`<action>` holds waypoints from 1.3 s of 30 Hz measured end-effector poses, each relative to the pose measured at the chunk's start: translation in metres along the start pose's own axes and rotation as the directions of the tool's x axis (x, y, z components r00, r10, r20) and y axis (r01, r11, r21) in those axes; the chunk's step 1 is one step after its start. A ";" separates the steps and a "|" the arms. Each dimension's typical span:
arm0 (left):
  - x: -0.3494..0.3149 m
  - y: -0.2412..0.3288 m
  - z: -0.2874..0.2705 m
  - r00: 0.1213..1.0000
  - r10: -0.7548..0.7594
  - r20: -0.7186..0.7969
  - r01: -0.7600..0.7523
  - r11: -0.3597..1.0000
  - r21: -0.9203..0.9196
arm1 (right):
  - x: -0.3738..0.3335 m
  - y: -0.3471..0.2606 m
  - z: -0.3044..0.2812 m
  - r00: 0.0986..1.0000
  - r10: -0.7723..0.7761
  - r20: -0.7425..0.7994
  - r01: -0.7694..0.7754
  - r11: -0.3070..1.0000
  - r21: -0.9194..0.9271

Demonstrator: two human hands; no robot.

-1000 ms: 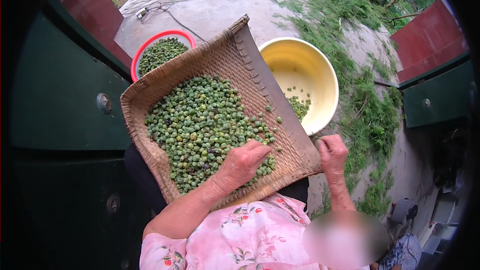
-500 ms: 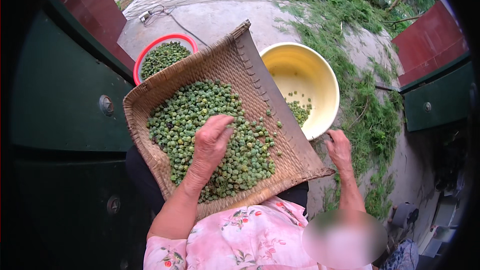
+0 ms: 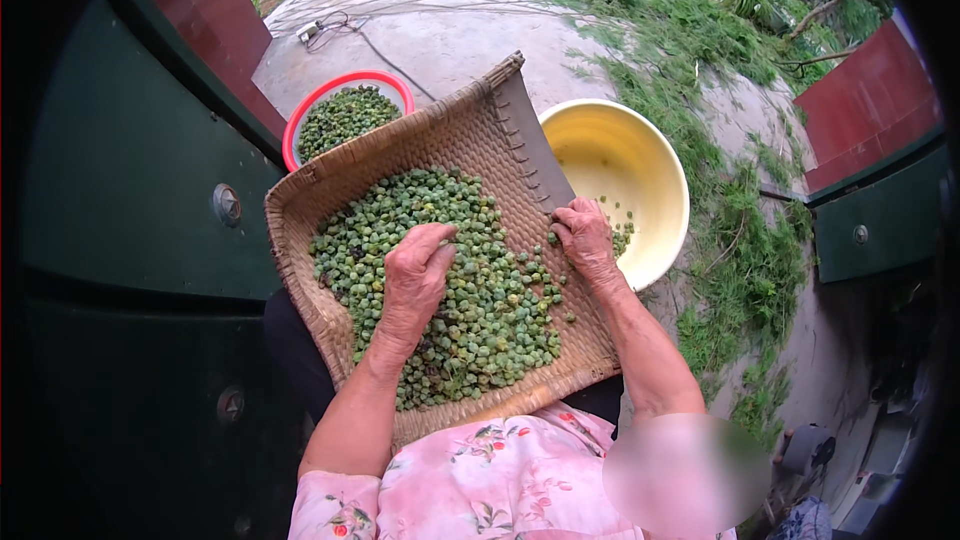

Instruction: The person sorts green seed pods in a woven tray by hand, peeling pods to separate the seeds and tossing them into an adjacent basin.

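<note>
A woven winnowing basket (image 3: 480, 130) rests tilted across my lap, with a stiff brown strip stitched along its right side. A broad heap of small round green fruits (image 3: 490, 310) lies in it, a few of them dark. Over the middle of the heap hangs my left hand (image 3: 412, 275), thumb and fingers drawn together in a pinch; whatever is between them is too small to make out. At the right side of the basket, my right hand (image 3: 588, 240) is closed, with a green fruit at its fingertips. Several loose fruits lie scattered near it.
Beyond the basket's right edge stands a yellow basin (image 3: 650, 160) with some green fruits inside. A red-rimmed bowl (image 3: 408, 90) full of them sits at the far left. Dark green doors (image 3: 130, 190) flank me, and cut greenery (image 3: 740, 250) covers the ground at right.
My right hand has come in from beside the yellow basin to the basket's right side. My left hand stays over the heap, still pinched. The whole view has shifted slightly.
</note>
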State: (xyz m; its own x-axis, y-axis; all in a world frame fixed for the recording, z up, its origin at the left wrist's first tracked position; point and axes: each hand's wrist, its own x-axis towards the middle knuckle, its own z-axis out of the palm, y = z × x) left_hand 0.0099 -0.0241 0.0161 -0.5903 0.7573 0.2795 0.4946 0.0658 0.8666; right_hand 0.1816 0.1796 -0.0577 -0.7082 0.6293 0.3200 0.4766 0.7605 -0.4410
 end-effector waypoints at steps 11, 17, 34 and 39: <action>0.000 -0.005 0.001 0.999 -0.038 0.010 0.039 0.999 -0.014 | 0.004 0.009 0.009 0.996 -0.052 -0.077 0.037 0.982 -0.185; 0.001 -0.012 -0.005 0.997 -0.065 -0.045 0.063 0.997 -0.041 | -0.054 0.051 -0.067 0.916 0.362 -0.171 -0.341 0.930 0.139; 0.010 -0.013 -0.016 0.987 -0.149 -0.056 0.141 0.983 -0.120 | -0.068 -0.009 -0.083 0.999 0.035 0.029 -0.039 0.988 0.148; 0.009 -0.019 -0.016 0.985 -0.143 -0.092 0.134 0.986 -0.096 | -0.037 -0.045 -0.045 0.955 -0.252 0.156 0.228 0.961 0.155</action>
State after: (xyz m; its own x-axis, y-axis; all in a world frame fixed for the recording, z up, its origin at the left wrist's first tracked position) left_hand -0.0154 -0.0288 0.0084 -0.7113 0.6768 0.1898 0.3475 0.1038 0.9319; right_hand 0.2095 0.1297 -0.0119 -0.8777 0.3844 0.2860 0.2156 0.8500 -0.4807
